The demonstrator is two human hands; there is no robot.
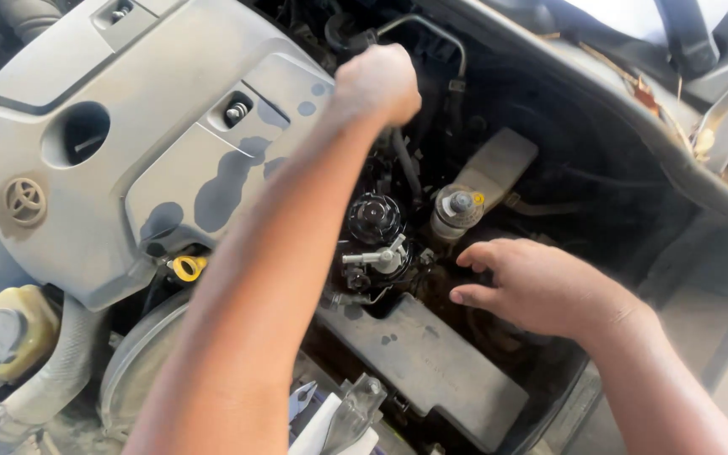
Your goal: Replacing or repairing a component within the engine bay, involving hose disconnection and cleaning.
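My left hand is closed in a fist at the back of the engine bay, just past the rear edge of the grey engine cover. A dark hose runs up under the fist; whether the fingers grip it is hidden. My right hand lies lower right with its fingers apart and holds nothing. Its fingertips sit beside a black round cap and a metal fitting. A small clear reservoir with a grey cap stands just above the right hand.
A yellow dipstick ring pokes out under the engine cover. A yellowish tank with a grey cap sits at the far left. A flat black cover lies below the fitting. Blue-handled pliers and clear plastic rest at the bottom edge.
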